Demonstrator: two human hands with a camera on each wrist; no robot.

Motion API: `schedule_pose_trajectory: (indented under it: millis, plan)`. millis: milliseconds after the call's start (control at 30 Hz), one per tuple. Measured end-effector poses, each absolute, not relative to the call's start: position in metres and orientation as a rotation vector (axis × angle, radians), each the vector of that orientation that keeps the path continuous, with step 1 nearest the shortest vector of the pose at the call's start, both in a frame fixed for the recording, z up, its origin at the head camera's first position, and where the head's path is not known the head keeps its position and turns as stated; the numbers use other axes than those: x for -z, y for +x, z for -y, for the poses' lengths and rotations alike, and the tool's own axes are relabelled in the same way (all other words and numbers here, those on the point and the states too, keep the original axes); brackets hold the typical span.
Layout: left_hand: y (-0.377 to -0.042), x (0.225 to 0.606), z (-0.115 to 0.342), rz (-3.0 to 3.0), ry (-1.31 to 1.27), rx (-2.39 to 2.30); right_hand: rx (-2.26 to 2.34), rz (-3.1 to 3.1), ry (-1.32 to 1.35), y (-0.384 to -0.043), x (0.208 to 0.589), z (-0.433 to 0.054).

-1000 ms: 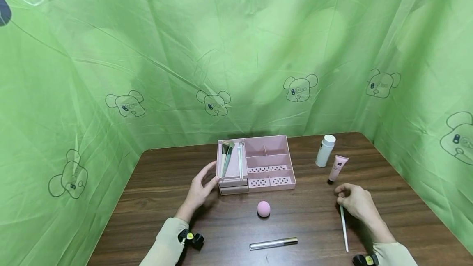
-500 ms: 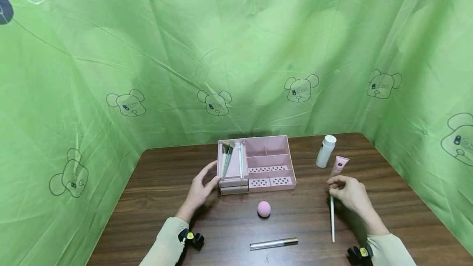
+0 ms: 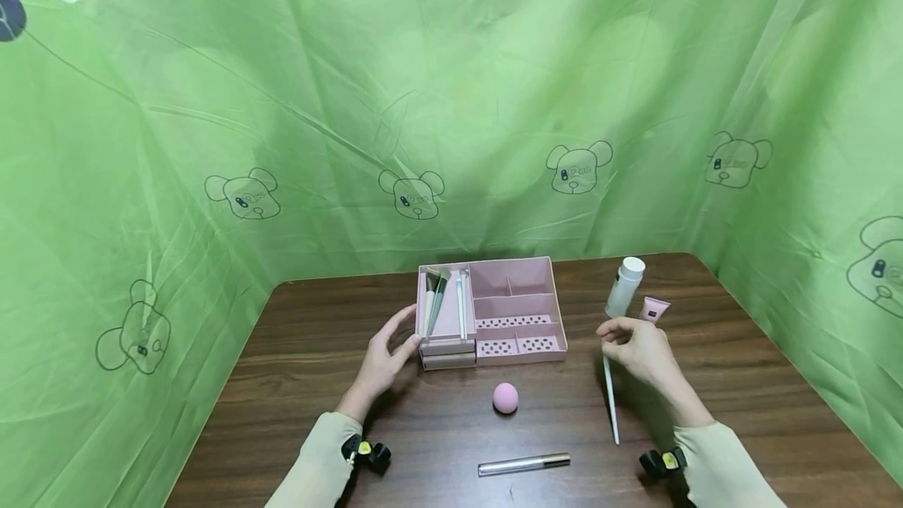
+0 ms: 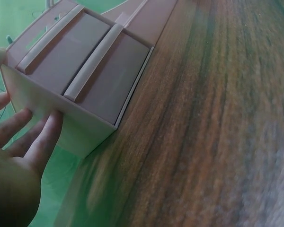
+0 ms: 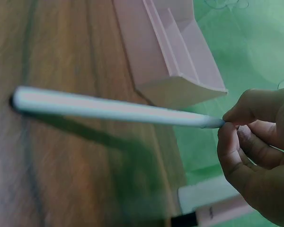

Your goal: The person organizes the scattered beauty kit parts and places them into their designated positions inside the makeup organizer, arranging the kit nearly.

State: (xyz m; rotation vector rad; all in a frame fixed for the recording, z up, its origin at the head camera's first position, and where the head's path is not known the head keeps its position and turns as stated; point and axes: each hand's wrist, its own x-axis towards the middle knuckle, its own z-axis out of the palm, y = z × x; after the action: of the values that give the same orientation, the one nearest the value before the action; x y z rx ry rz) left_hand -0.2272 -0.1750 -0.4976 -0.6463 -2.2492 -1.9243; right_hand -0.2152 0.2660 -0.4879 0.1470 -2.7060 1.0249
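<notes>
My right hand (image 3: 645,351) pinches a slim, pale makeup brush (image 3: 611,406) near its upper end, between thumb and index finger. Its handle slants down toward me in the head view; the fingers hide the far tip. Left of centre, my left hand (image 3: 381,363) rests on the left side of a pink makeup organizer (image 3: 494,306). In the left wrist view its fingers (image 4: 47,137) lie fairly straight against the wall, beside two front drawers (image 4: 109,71). Several brushes (image 3: 437,302) lie on the organizer's left top section; the compartments to the right hold nothing visible.
A pink sponge ball (image 3: 505,398) sits in front of the organizer. Nearer lies a silver tube (image 3: 524,464). Behind my right hand stand a white bottle (image 3: 625,288) and a pink tube (image 3: 654,310), partly hidden. Green curtain (image 3: 451,100) surrounds the wooden table (image 3: 339,308).
My right hand has moved left and slightly away from me, carrying the brush toward the organizer. It now covers part of the pink tube. The left hand has stayed at the organizer's side.
</notes>
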Motion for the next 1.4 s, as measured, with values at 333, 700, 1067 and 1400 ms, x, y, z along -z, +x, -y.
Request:
schedule_pose_trajectory:
  millis: [333,700,1067,1400]
  plan:
    - [-0.226,0.495,0.174,2.252,-0.662,1.914,-1.140,2.677,0.251,-0.228,0.467,-0.244]
    - [-0.227,0.498,0.175,2.247,-0.670,1.888,-1.277,2.626,0.373,-0.246,0.434,-0.209]
    - [-0.235,0.514,0.177,2.244,-0.655,1.871,-1.377,2.597,0.388,-0.261,0.400,-0.167]
    - [-0.243,0.529,0.180,2.212,-0.673,1.865,-1.429,2.573,0.456,-0.275,0.386,-0.137]
